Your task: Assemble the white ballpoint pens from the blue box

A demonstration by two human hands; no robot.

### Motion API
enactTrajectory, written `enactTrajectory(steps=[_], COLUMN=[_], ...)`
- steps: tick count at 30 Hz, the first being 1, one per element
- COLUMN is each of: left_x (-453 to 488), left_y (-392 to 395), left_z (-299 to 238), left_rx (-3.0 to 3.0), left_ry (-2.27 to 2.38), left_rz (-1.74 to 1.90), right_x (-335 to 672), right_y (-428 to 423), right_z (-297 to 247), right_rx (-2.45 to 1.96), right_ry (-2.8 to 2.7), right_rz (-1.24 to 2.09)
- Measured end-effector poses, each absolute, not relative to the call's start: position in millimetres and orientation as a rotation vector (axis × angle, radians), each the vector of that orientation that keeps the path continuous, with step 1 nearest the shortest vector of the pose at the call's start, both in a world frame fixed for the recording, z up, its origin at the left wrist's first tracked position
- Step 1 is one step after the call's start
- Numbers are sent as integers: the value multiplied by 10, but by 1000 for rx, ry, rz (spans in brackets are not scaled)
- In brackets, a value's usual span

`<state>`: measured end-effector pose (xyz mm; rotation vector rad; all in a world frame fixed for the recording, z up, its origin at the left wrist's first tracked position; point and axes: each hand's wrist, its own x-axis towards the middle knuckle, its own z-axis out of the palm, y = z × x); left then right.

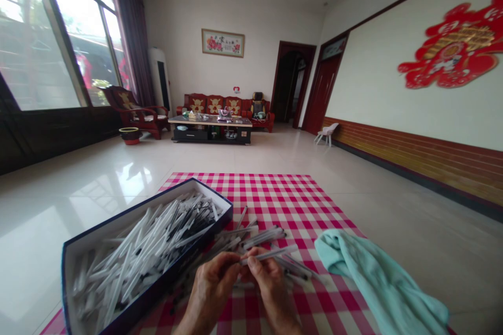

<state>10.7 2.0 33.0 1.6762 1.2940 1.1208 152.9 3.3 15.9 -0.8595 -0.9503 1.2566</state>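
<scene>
Both my hands meet low in the middle of the head view, over the checked tablecloth (pixel 275 188). A translucent plastic pen barrel (pixel 275 253) lies nearly level between them, pointing right. My right hand (pixel 271 282) pinches it between thumb and fingers. At its left end, the fingers of my left hand (pixel 214 280) are closed; whatever small part sits in those fingertips is hidden. Just beyond my hands lies a loose pile of similar pens (pixel 263 237), some with dark tips. To the left, a dark blue box (pixel 147 208) is heaped with translucent barrels (pixel 133 246) and thin black pieces (pixel 192 217).
A pale green cloth (pixel 377 277) lies crumpled along the table's right side. Farther off, across the shiny tiled floor (pixel 110 183), stand a low coffee table (pixel 210 122), a red wooden sofa (pixel 200 102), an armchair (pixel 135 112) and a small chair (pixel 327 132).
</scene>
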Motion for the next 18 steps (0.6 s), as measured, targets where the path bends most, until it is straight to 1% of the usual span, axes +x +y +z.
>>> enactTrajectory(steps=[4, 8, 13, 18], left_x=[133, 143, 116, 120], left_y=[34, 0, -62, -58], left_z=[244, 250, 353, 318], left_rx=[1594, 1612, 1935, 2163], left_ry=[1175, 1258, 1379, 1429], left_rz=[1181, 1187, 1159, 1138], right_x=[1511, 1525, 1526, 1514], right_y=[17, 14, 10, 19], right_z=[198, 216, 194, 137], right_rx=[-861, -860, -856, -812], right_ry=[-944, -918, -931, -933], right_rz=[1251, 1273, 1322, 1358])
